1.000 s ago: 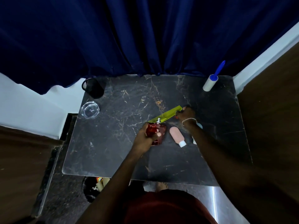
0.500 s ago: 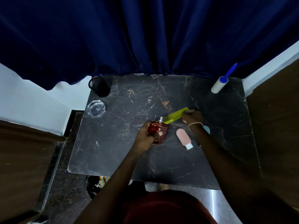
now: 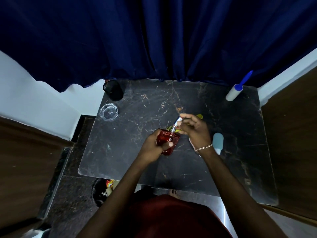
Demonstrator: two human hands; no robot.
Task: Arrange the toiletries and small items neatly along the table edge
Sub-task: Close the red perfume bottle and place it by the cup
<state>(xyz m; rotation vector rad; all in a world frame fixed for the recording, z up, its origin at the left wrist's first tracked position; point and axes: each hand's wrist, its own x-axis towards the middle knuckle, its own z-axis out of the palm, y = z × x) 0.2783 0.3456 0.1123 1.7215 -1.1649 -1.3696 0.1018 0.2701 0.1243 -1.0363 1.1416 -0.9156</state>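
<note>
right fingers (image 3: 181,117): pinched on the silver cap (image 3: 178,120), held right at the spray neck of the perfume bottle (image 3: 169,140)
left fingers (image 3: 169,144): wrapped shut round the red bottle body, thumb across the front
right hand (image 3: 194,130): above the green comb (image 3: 199,115), which it mostly hides
left hand (image 3: 152,146): holds the bottle tilted, mid-counter; lifted or resting, can't tell
step: looks like capping the bottle before placing it
next move: seat cap straight on the neck, then carry bottle to an edge of the counter (image 3: 128,152)
blue tube (image 3: 218,141): lying just right of the right wrist
far edge: black cup (image 3: 113,90), glass dish (image 3: 109,112) on the left, lint roller (image 3: 234,92) in the right corner
</note>
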